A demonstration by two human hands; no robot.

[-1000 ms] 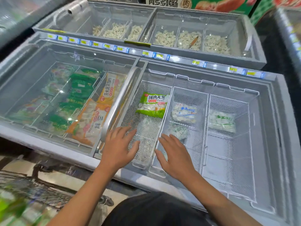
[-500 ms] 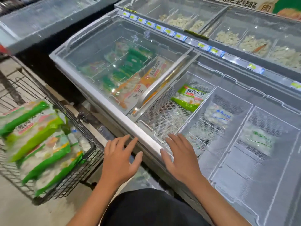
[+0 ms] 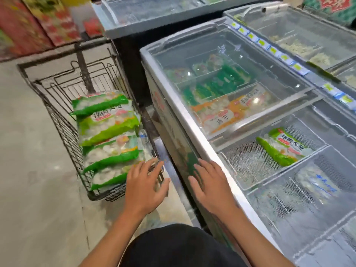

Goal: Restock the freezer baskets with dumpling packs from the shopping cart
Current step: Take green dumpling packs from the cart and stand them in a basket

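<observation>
A shop aisle with a bare concrete floor point(image 3: 38, 170) holds a long chest freezer point(image 3: 173, 105), the landmark here. Left of the freezer stands a black wire shopping cart point(image 3: 63, 120) carrying a stack of green dumpling packs point(image 3: 107, 135), likely parked close so each pack travels a short way. Inside the freezer, past its half-slid glass lid point(image 3: 231, 74), white mesh baskets point(image 3: 250, 162) sit mostly bare; one green pack point(image 3: 281, 147) lies in the nearest basket. The left hand point(image 3: 144, 189) hovers over the cart's near corner, fingers spread wide, holding nothing, seemingly reaching for the lowest pack. The right hand point(image 3: 210, 187) is by the freezer's front rim, fingers also spread and empty; whether it touches the rim is unclear.
</observation>
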